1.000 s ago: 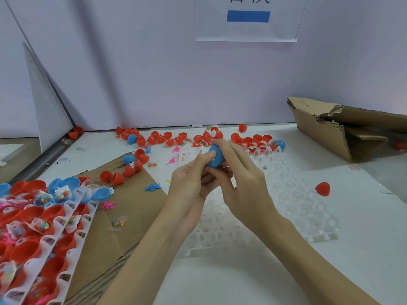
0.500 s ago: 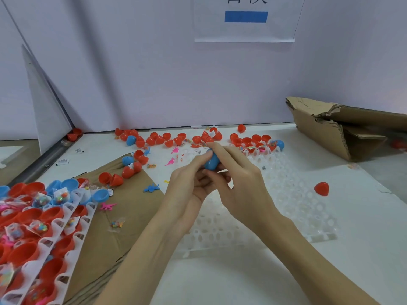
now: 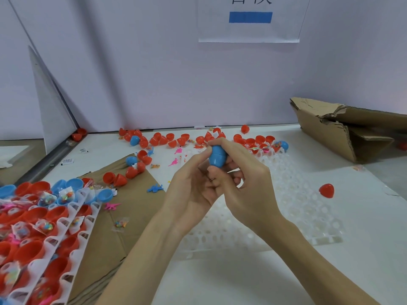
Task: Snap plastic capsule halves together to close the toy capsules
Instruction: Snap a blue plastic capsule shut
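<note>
A blue capsule (image 3: 217, 156) sits between both hands above the table's middle, its two halves joined with a seam line showing. My left hand (image 3: 193, 190) pinches it from the left with thumb and fingertips. My right hand (image 3: 246, 179) wraps it from the right and from behind. Loose red capsule halves (image 3: 176, 139) lie scattered along the back wall, with a blue half (image 3: 134, 140) among them. One red half (image 3: 327, 190) lies alone to the right.
White trays (image 3: 70, 216) at the left hold red and blue halves with small toy packets. A white lattice tray (image 3: 297, 205) lies under my hands. Flat brown cardboard (image 3: 132, 205) covers the left table; a torn cardboard box (image 3: 343, 133) stands back right.
The blue capsule now shows more fully between my fingers, turned upright with its seam visible. Both hands stay close together in about the same place.
</note>
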The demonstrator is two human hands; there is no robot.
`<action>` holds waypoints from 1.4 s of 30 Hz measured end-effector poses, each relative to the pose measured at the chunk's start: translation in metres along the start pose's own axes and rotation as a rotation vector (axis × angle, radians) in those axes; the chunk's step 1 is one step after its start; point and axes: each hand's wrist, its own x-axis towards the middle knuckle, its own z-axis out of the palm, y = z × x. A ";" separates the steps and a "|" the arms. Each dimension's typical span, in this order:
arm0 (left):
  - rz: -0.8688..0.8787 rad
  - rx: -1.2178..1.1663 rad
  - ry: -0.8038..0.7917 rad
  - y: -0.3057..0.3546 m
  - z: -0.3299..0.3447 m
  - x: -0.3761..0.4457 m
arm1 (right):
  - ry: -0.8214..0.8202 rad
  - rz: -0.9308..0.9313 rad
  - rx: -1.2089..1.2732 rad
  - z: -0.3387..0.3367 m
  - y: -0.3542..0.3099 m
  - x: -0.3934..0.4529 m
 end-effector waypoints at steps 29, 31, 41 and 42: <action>0.131 0.193 -0.115 0.009 0.000 -0.009 | 0.049 -0.158 -0.050 -0.012 -0.010 0.006; 0.147 0.254 -0.131 0.009 0.001 -0.010 | 0.066 -0.197 -0.094 -0.013 -0.010 0.004; 0.165 0.207 -0.113 0.009 0.003 -0.010 | 0.072 -0.221 -0.131 -0.007 -0.005 0.001; 0.164 0.199 -0.106 0.009 0.003 -0.011 | 0.077 -0.225 -0.134 -0.007 -0.006 0.001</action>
